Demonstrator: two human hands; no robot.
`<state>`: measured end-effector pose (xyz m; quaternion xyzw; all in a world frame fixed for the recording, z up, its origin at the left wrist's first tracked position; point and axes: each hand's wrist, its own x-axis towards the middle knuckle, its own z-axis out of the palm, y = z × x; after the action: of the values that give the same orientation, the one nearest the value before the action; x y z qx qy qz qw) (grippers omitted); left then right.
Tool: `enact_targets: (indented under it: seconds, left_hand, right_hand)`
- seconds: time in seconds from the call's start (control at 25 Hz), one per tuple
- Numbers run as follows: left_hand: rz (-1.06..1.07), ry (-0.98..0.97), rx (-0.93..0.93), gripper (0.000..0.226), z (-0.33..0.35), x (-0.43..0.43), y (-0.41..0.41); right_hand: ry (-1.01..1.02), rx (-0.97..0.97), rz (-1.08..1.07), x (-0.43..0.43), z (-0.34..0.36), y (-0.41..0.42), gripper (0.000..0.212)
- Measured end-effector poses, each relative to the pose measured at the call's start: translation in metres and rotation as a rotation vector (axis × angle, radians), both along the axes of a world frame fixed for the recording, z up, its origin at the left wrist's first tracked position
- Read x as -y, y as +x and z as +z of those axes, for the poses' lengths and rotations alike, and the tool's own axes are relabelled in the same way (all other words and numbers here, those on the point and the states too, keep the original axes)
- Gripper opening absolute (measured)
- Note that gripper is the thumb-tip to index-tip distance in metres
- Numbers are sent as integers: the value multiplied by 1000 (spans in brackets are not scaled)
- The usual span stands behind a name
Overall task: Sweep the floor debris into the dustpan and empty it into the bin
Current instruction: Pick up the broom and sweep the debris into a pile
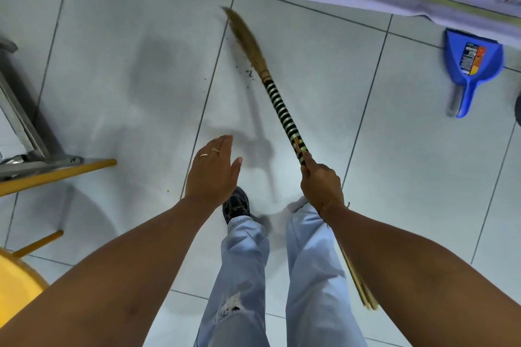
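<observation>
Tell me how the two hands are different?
The right hand is shut around the striped broom; the left hand is open and holds nothing. The left hand wears rings; the right hand's wrist has a bracelet. Both reach out over the tiled floor.

Label on blue dustpan (473, 60), print too small to read, no other legible txt

Bare forearms; two rings on left hand (212, 170); ripped pale-blue jeans (245, 276); dark shoe (236, 204)
</observation>
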<state>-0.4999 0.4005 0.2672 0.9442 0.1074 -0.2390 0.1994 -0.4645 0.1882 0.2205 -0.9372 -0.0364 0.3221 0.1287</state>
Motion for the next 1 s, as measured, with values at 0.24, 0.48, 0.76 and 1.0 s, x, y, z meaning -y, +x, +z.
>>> enact_targets:
  seconds: [0.24,0.48,0.76,1.0]
  left_hand:
    - [17,-5,-12,51,-4,-7,3]
    - [22,-6,-26,52,-7,-15,8]
    - [32,24,-22,51,-10,-46,22]
    - [61,43,-45,52,-9,-55,24]
  right_hand:
    - [-96,-239,-392,-25,-11,-6,42]
    - [-85,-498,-467,-77,-23,-28,38]
    - [-5,-513,-599,-121,-33,-16,39]
    - [62,-514,-564,-152,-36,-10,41]
